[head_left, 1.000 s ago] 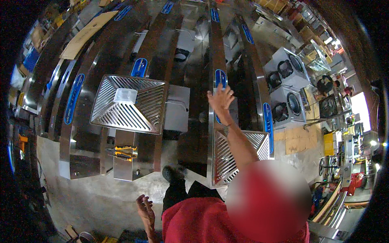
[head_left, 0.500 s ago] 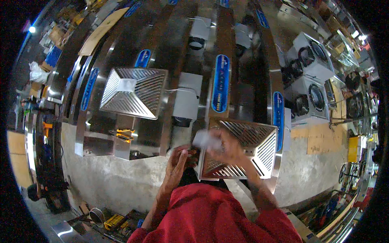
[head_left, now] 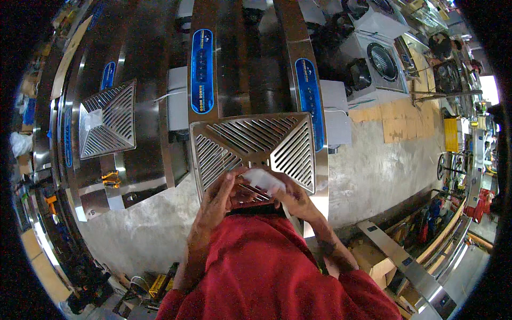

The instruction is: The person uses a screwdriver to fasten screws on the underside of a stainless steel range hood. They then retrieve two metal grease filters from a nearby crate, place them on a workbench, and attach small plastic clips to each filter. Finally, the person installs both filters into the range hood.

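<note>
Workshop with grey concrete floor (head_left: 373, 176); long stainless steel range hoods (head_left: 245, 64) lie in rows. Left hand (head_left: 216, 200) and right hand (head_left: 296, 200) together grip a white folded cloth (head_left: 264, 180) over a slotted square steel filter panel (head_left: 250, 146).

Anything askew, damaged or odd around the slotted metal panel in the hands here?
Nothing stands out. Both hands, left hand and right hand, hold a small white piece over the slotted metal panel, which looks undamaged. A second slotted panel lies further left.
</note>
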Tool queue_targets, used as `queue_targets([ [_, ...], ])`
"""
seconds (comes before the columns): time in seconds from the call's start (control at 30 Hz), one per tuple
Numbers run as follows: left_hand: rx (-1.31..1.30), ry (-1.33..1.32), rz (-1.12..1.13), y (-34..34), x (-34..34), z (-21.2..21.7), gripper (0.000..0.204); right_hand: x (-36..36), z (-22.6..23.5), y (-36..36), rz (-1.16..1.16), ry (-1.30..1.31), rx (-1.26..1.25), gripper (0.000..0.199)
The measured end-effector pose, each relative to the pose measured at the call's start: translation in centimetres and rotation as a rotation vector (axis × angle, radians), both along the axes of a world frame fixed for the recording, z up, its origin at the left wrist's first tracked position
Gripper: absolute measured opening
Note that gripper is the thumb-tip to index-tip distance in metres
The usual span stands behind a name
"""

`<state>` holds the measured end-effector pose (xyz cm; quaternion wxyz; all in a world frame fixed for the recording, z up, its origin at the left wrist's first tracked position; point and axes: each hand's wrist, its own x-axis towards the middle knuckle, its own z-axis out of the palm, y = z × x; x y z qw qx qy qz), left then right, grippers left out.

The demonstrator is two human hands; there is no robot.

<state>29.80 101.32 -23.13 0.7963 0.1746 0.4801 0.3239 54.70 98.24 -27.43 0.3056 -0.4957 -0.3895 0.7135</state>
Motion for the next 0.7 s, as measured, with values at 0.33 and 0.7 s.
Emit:
queue_targets([
  [0.33, 0.211, 0.224, -0.121, 0.4, -0.1, -1.8, 0.049, 0.6, -0.9, 1.5, -0.034, -0.105, 0.059, 0.055],
  [0.7, 0.383, 0.208, -0.022, -2.0, 1.5, 0.5, 0.055, -3.1, 0.1, 0.7, -0.225, -0.479, 0.407, 0.054],
])
